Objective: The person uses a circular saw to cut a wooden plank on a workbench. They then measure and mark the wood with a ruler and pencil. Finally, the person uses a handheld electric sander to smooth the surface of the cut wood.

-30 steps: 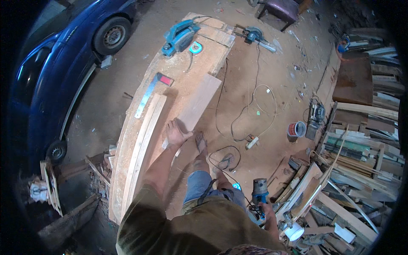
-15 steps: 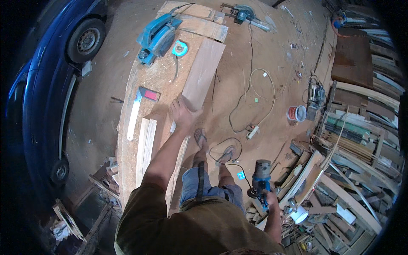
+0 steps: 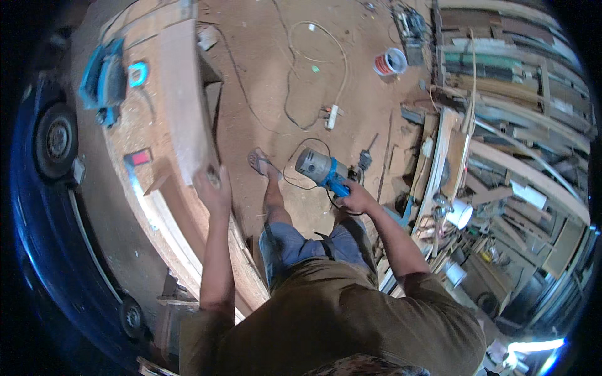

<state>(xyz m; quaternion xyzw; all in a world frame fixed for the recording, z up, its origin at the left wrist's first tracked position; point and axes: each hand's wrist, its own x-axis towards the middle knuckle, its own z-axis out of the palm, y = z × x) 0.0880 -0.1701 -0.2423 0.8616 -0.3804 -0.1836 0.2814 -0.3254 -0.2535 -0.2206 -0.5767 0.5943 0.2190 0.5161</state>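
Note:
My left hand [image 3: 214, 188] is closed around the near end of a long flat wooden board [image 3: 182, 81] lying along the right side of the workbench [image 3: 149, 116]. In front of my right thigh, my right hand [image 3: 357, 198] grips the blue handle of a corded power tool [image 3: 315, 166] with a grey cylindrical body. The tool is held in the air, tilted up to the left; its exact kind is unclear. On the sawdust-covered bench lie a blue electric planer [image 3: 113, 75], a turquoise tape measure [image 3: 137, 74], a try square [image 3: 139, 157] and light wooden strips [image 3: 172, 216].
Cables and a white power strip [image 3: 332, 117] lie on the floor ahead. A bucket [image 3: 390, 61] stands farther right. Piled timber and offcuts [image 3: 495, 147] fill the right side, with a white tub [image 3: 459, 214] among them. A blue car [image 3: 63, 257] is parked left of the bench.
My right hand has brought the power tool forward and left, from beside my hip to in front of my thigh. The view has turned right; my left hand stays at the board's end.

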